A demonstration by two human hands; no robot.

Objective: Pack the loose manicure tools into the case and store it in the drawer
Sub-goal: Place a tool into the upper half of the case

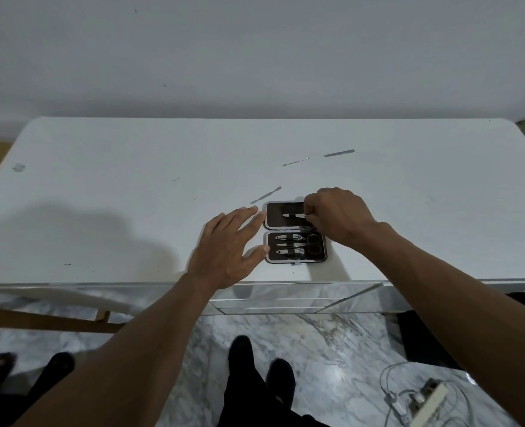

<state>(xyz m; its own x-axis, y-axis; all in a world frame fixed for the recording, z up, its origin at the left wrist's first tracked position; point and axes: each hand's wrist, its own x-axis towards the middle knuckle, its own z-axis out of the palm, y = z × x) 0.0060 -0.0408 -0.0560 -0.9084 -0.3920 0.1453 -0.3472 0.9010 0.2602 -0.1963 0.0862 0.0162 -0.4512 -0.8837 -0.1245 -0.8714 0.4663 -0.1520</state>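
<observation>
A small dark manicure case [295, 232] lies open near the front edge of the white table [131, 180]. Its near half holds clippers and scissors under a strap. My right hand [338, 215] pinches a thin metal tool [293, 215] that lies across the far half of the case. My left hand [229, 246] rests flat on the table with fingers spread, its fingertips against the case's left edge. Three loose tools lie beyond the case: a cuticle pusher [266, 194], a thin pick [296, 162] and a nail file [339, 153].
Mirrored drawer fronts [301, 298] run under the table's front edge. A wall stands directly behind the table. On the marble floor are my feet [261, 365], a power strip with cables [424, 399] at the right, and another person's feet [24, 365] at the left.
</observation>
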